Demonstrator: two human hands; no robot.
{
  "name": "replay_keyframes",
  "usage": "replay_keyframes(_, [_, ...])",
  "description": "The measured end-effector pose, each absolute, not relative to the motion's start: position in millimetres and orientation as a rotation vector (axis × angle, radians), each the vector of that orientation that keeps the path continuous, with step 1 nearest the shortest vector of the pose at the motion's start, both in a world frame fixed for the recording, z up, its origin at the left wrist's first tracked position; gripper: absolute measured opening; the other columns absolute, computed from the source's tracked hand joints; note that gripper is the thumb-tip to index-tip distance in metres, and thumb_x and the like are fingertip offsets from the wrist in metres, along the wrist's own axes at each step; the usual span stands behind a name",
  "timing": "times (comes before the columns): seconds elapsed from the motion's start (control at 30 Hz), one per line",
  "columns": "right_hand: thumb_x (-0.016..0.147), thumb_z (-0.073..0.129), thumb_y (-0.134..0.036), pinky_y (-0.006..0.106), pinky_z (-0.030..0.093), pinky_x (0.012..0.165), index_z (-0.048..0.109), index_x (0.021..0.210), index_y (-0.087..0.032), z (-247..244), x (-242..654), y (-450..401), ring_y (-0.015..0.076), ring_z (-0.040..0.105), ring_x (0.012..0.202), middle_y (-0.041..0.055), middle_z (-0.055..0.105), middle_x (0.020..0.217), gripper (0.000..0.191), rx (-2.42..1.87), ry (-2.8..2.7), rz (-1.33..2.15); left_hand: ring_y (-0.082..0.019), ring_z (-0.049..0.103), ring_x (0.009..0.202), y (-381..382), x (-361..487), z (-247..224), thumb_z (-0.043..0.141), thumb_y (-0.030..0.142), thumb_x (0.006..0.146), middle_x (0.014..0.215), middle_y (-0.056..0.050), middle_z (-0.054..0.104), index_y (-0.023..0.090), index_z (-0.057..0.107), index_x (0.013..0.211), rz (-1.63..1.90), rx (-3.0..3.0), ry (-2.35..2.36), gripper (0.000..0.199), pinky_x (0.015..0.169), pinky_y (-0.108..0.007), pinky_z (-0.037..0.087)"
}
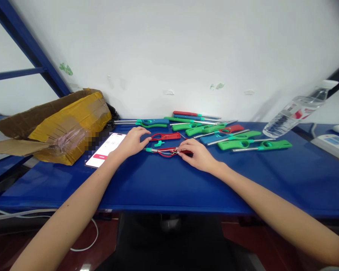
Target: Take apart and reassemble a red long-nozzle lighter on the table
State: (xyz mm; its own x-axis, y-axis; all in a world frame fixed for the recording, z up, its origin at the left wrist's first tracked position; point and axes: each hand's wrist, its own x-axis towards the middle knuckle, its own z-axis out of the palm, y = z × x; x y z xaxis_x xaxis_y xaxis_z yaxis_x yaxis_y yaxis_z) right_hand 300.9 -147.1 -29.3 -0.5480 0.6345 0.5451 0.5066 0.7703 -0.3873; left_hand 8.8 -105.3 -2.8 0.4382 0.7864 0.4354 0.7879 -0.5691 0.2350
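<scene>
One red lighter (164,150) lies open on the table (158,184), its shell half (171,136) & green trigger (158,143) off just behind it, R hand (197,155) w/ grip apparently pinching the white wire (171,153), L hand (133,142) w/ grip spread nr shell half, other lighters (278,144) looking closed up.

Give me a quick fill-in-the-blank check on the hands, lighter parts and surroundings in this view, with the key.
1. The right hand has its fingertips at the opened lighter, whose casing is coloured ____.
2. A small green piece lies ____ the loose casing half and the opened lighter.
3. Of the two hands, the phone lies nearer to the ____ one.
4. The cap of the bottle is coloured ____.

Missing words: red; between; left; white.
</scene>
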Motion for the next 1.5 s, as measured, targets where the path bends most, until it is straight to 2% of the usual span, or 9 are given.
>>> replay_keyframes(0.17, [0.089, 0.061, -0.020, 0.039, 0.055, 0.084, 0.072, 0.094, -0.020, -27.4, 302.1, -148.6, 0.0217, 0.062, 0.092, 0.0082, 0.069, 0.098, 0.012, -0.846, -2.277, 0.214, -0.027, 0.059, 0.107, -104.5, 10.3, -8.8, 0.055, 0.040, 0.092, 0.111, -0.011, 0.067, 0.017, 0.071, 0.105, -0.795, -2.691, -1.433, 0.031, 0.096, -0.045, 0.048])
replay_keyframes(0.33, [0.089, 0.061, -0.020, 0.040, 0.055, 0.084, 0.072, 0.093, -0.020, -26.5, 303.2, -149.2, 0.0223, 0.062, 0.093, 0.0080, 0.069, 0.098, 0.012, -0.858, -2.283, 0.193, -0.028, 0.057, 0.110, -109.6, 22.9, -12.5, 0.062, 0.042, 0.088, 0.115, -0.011, 0.065, 0.019, 0.076, 0.086, -0.829, -2.738, -1.391, 0.027, 0.100, -0.046, 0.046])
replay_keyframes(0.67, [0.090, 0.061, -0.021, 0.038, 0.055, 0.082, 0.072, 0.095, -0.021, -29.9, 302.1, -146.4, 0.0214, 0.063, 0.091, 0.0074, 0.069, 0.098, 0.012, -0.855, -2.269, 0.203, -0.029, 0.059, 0.110, -105.9, 35.9, -15.8, 0.066, 0.028, 0.084, 0.114, -0.010, 0.068, 0.020, 0.079, 0.079, -0.738, -2.762, -1.515, 0.016, 0.099, -0.045, 0.049])
replay_keyframes(0.9, [0.090, 0.060, -0.021, 0.038, 0.054, 0.083, 0.072, 0.095, -0.021, -30.1, 301.4, -145.7, 0.0212, 0.063, 0.091, 0.0068, 0.070, 0.097, 0.012, -0.852, -2.272, 0.201, -0.027, 0.060, 0.107, -109.8, 37.3, -12.3, 0.065, 0.027, 0.086, 0.111, -0.009, 0.068, 0.020, 0.077, 0.080, -0.823, -2.735, -1.494, 0.015, 0.097, -0.043, 0.049])
replay_keyframes(1.23, [0.090, 0.060, -0.020, 0.038, 0.053, 0.084, 0.070, 0.092, -0.022, -29.0, 302.2, -147.2, 0.0216, 0.063, 0.092, 0.0062, 0.070, 0.097, 0.011, -0.861, -2.263, 0.204, -0.022, 0.062, 0.100, -128.6, 49.8, -13.5, 0.059, 0.030, 0.091, 0.103, -0.006, 0.070, 0.020, 0.073, 0.085, -1.022, -2.819, -1.154, 0.018, 0.090, -0.037, 0.052])
replay_keyframes(1.5, [0.092, 0.056, -0.023, 0.038, 0.052, 0.080, 0.069, 0.093, -0.021, -28.1, 301.5, -146.9, 0.0220, 0.062, 0.088, 0.0073, 0.069, 0.096, 0.013, -0.919, -2.254, 0.214, -0.020, 0.063, 0.100, -138.8, 49.9, -3.8, 0.059, 0.031, 0.093, 0.105, -0.007, 0.069, 0.021, 0.073, 0.090, -1.141, -2.909, -1.019, 0.017, 0.088, -0.035, 0.053])
